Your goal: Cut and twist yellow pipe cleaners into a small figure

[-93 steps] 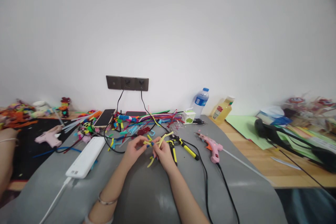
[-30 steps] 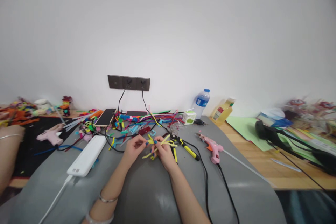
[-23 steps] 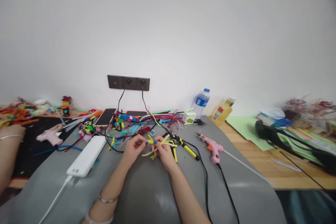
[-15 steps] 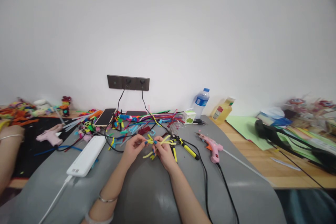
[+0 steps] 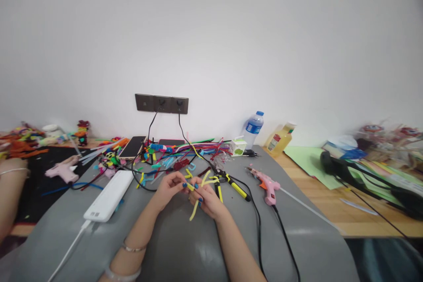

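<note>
Both my hands meet over the grey mat (image 5: 185, 246), closed on yellow pipe cleaners (image 5: 194, 210). My left hand (image 5: 170, 188) pinches one end between thumb and fingertips. My right hand (image 5: 206, 198) grips the pieces close beside it, and yellow strands stick out above and below its fingers. Just right of that hand lie pliers (image 5: 239, 189) with yellow and black handles. Short yellow pieces (image 5: 188, 173) rest on the mat behind my fingers. How the strands join inside the grip is hidden.
At the right lies a pink glue gun (image 5: 269, 187) with its cord. A white power bank (image 5: 110, 196) sits left. Behind are a heap of colourful pipe cleaners (image 5: 198, 147), a phone (image 5: 132, 147), a water bottle (image 5: 254, 128) and a yellow bottle (image 5: 280, 139). Another person's arm (image 5: 11, 189) shows far left.
The yellow pipe cleaners have turned in my fingers, and one strand now hangs lower toward me. My right hand has shifted slightly right and down. The other person's arm has moved slightly.
</note>
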